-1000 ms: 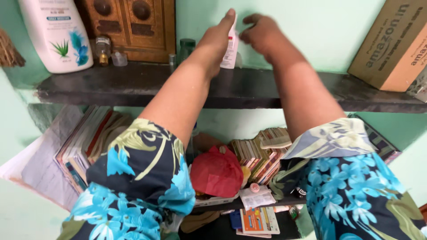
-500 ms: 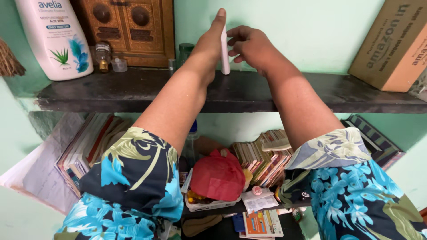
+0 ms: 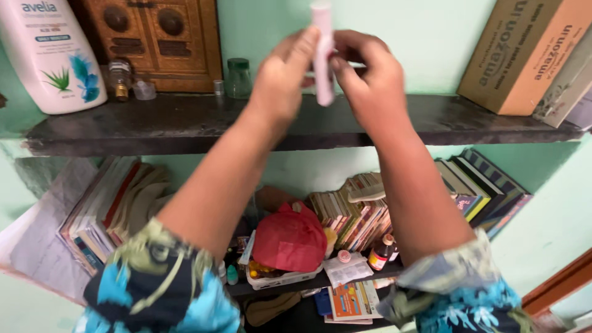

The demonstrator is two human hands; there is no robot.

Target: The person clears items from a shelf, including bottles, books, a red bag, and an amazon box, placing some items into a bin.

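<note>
1. Pale pink-white tube point(image 3: 322, 52) is upright, blurred, pinched between both hands above the dark stone shelf point(image 3: 185, 126), clear of its front edge.
2. Left hand point(image 3: 280, 80) grips the tube's left side; right hand point(image 3: 364, 80) closes on its right side, fingers curled. Hands nearly touch.
3. Open room: bare shelf top directly under the hands. Small green jar point(image 3: 238, 78) sits just left, near the wall; cardboard box point(image 3: 518, 55) far right.
4. Lower shelf is crowded: red bag point(image 3: 290, 237), stacked books point(image 3: 354, 216).
5. Versus half a second ago: tube has lifted off the shelf, and the right hand, then beside it, now clamps it.
</note>
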